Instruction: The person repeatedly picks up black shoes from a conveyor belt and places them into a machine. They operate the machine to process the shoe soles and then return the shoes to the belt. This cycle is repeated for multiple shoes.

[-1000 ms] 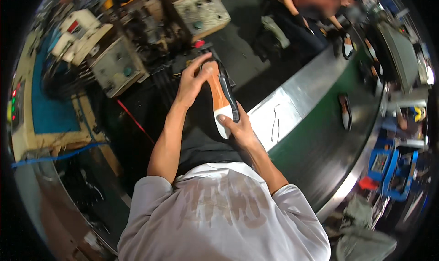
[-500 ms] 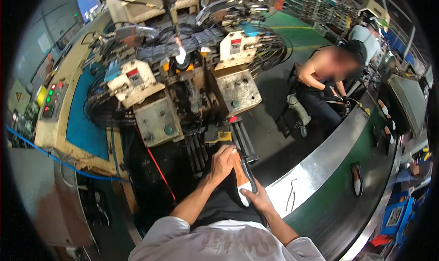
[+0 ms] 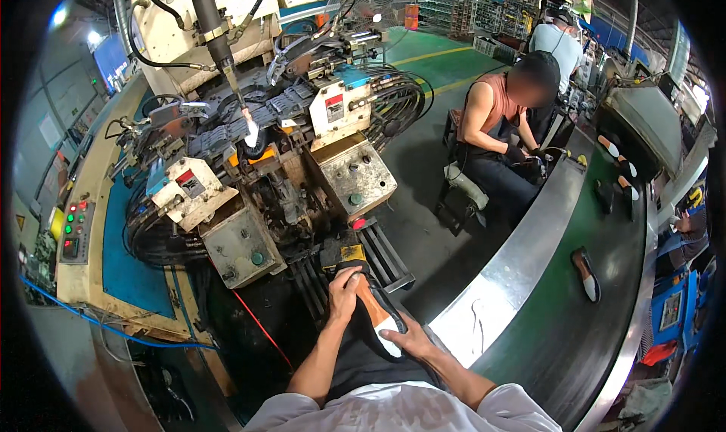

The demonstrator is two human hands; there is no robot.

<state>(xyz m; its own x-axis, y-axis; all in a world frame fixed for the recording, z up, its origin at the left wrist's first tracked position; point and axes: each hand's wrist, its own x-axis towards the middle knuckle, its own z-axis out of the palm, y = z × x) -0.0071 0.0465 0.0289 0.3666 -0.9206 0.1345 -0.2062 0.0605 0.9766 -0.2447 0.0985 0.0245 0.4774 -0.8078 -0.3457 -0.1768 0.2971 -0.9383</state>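
I hold a shoe upper on a last (image 3: 376, 311), sole side up, with an orange insole, a white heel patch and black sides. My left hand (image 3: 344, 292) presses on its toe end, close to the black clamp (image 3: 342, 256) of the big machine (image 3: 265, 167). My right hand (image 3: 407, 340) cups the heel end from below. The shoe lies over my lap, pointing toward the machine.
A curved green conveyor belt (image 3: 552, 318) with a steel rim (image 3: 503, 277) runs on my right and carries several shoes (image 3: 586, 273). A seated person (image 3: 503, 133) works at it farther along, another stands behind. A control panel with coloured buttons (image 3: 76, 231) is at left.
My view has tilted upward, so the machine and the co-workers now fill the picture. Both hands keep the shoe, now lower in view and nearer the machine's clamp.
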